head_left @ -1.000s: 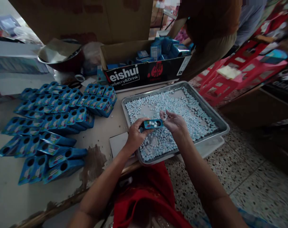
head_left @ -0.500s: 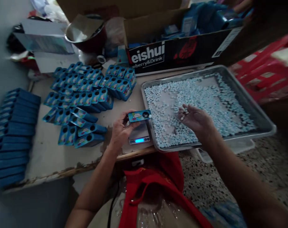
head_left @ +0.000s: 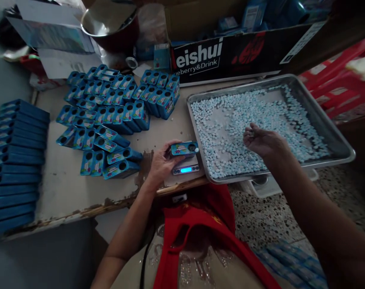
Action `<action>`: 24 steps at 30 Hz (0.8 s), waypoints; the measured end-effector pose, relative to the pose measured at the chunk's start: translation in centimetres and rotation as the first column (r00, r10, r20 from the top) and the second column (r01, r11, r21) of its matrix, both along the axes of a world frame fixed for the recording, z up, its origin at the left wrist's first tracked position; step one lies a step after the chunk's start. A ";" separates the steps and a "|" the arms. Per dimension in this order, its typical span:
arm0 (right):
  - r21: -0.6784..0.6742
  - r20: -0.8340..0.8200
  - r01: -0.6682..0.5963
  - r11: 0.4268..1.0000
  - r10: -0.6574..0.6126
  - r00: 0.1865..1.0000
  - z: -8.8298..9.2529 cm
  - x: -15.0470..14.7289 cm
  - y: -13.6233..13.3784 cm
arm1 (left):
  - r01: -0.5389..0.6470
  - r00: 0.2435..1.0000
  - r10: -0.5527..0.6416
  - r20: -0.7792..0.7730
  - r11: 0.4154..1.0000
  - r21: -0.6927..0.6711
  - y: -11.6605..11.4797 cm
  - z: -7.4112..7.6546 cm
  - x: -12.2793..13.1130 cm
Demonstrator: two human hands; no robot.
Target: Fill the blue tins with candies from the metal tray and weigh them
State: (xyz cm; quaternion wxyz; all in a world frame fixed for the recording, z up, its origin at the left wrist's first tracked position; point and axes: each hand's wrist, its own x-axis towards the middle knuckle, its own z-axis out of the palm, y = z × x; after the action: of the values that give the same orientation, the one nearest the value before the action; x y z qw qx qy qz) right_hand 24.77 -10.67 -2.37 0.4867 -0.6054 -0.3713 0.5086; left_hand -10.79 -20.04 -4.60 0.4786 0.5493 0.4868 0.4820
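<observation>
My left hand (head_left: 163, 165) grips a small blue candy box (head_left: 182, 149) with a round dark hole in its top. One pale candy lies at the hole's edge. Beneath the box is a small digital scale (head_left: 178, 170) with a lit blue display; whether the box touches it, I cannot tell. My right hand (head_left: 266, 142) hovers over a metal tray (head_left: 349, 154) of pale blue and white candies (head_left: 230, 128). Its fingers are curled around a few candies, palm partly up.
Several rows of blue boxes with holes (head_left: 110, 108) stand left of the scale. More blue boxes (head_left: 16, 168) line the table's left end. Behind are a black printed carton (head_left: 227, 56) and a dark red pot (head_left: 119, 40). A red plastic crate (head_left: 335, 92) is at the right.
My right hand's fingers have curled in around the candies that lay on its open palm. The whole view has shifted slightly. My left hand still holds the box over the scale.
</observation>
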 end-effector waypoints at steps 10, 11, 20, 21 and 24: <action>-0.208 -0.067 -0.436 0.876 0.432 0.900 2.4 -2.0 -1.7 | -0.098 0.896 0.250 -0.368 0.918 0.385 -0.3 5.1 1.6; -0.188 -0.064 -0.474 0.860 0.471 0.880 2.6 -2.2 -1.8 | -0.081 0.874 0.256 -0.412 0.915 0.396 0.3 5.6 2.4; -0.159 -0.034 -0.409 0.899 0.409 0.912 3.4 -1.8 -3.3 | -0.053 0.957 0.101 -0.273 0.983 0.178 2.9 4.6 2.7; -0.162 -0.011 -0.428 0.889 0.432 0.902 3.6 -1.8 -3.4 | -0.097 0.969 0.132 -0.211 0.981 0.165 2.8 4.5 2.0; -0.146 0.111 -0.581 0.801 0.597 0.795 5.3 -2.5 -3.0 | -0.267 0.956 0.284 -0.079 0.948 0.173 2.2 4.5 0.0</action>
State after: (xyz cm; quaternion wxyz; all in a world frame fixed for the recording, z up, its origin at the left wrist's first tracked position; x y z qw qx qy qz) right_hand 22.31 -13.70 2.89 0.2424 -0.5212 -0.5501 0.6059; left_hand -10.81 -17.84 -0.11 0.3351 0.5365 0.5424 0.5529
